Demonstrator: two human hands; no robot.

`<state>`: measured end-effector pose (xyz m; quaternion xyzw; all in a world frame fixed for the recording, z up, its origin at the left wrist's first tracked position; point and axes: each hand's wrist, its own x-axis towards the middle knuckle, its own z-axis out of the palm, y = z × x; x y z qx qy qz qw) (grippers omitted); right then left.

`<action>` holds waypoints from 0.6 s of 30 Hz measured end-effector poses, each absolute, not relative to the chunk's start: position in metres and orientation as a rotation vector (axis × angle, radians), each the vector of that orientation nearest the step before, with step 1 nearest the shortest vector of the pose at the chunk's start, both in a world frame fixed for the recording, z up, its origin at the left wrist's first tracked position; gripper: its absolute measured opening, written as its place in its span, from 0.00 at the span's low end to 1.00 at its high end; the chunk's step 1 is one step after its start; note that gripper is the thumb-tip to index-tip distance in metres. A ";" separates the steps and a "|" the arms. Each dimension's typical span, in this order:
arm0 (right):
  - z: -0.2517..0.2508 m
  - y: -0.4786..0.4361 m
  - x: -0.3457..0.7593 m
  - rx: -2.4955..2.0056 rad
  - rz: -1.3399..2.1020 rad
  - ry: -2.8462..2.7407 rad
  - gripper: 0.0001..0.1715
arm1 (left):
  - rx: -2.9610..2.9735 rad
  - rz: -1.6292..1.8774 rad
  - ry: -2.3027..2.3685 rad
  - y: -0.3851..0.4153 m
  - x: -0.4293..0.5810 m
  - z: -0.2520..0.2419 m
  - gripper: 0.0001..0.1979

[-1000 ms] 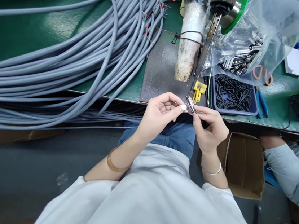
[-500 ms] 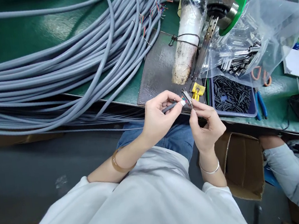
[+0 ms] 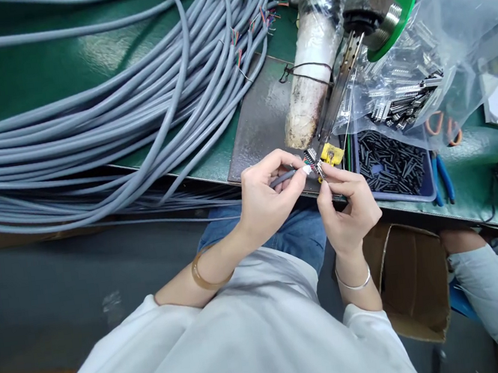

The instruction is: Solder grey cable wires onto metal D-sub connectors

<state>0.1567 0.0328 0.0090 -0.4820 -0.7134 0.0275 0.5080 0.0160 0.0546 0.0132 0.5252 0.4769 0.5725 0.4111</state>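
Connector [image 3: 312, 162] and iron had closed on each other since the first frame, the connector having come up toward the soldering iron's [image 3: 345, 81] tip, and the grey cable [image 3: 282, 178] now showed by the left fingers. The connector was held up over the near right corner of the dark plate [image 3: 259, 118], coloured wires [image 3: 307, 160] from the cable reaching its pin side; joining seemed under way, though how many were fixed could not be told. The left hand [image 3: 266, 196] was closed in a pinch on the cable's end; the right hand [image 3: 350, 207] nipped the connector's near end between thumb and fingers. Much seemed left: across the bench's [image 3: 475, 183] left part, a cable bundle [image 3: 131, 113] ended in bare wires, while loose connectors [image 3: 406, 100] filled a bag [image 3: 464, 57] toward the right.
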 end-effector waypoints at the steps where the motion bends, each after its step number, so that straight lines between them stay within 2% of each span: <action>1: 0.009 0.033 0.157 -1.156 0.072 -1.723 0.12 | 1.337 1.449 1.204 0.055 0.016 0.013 0.02; 18: 0.015 0.040 0.157 -1.146 0.057 -1.756 0.10 | 1.488 1.508 1.193 0.058 0.013 0.017 0.03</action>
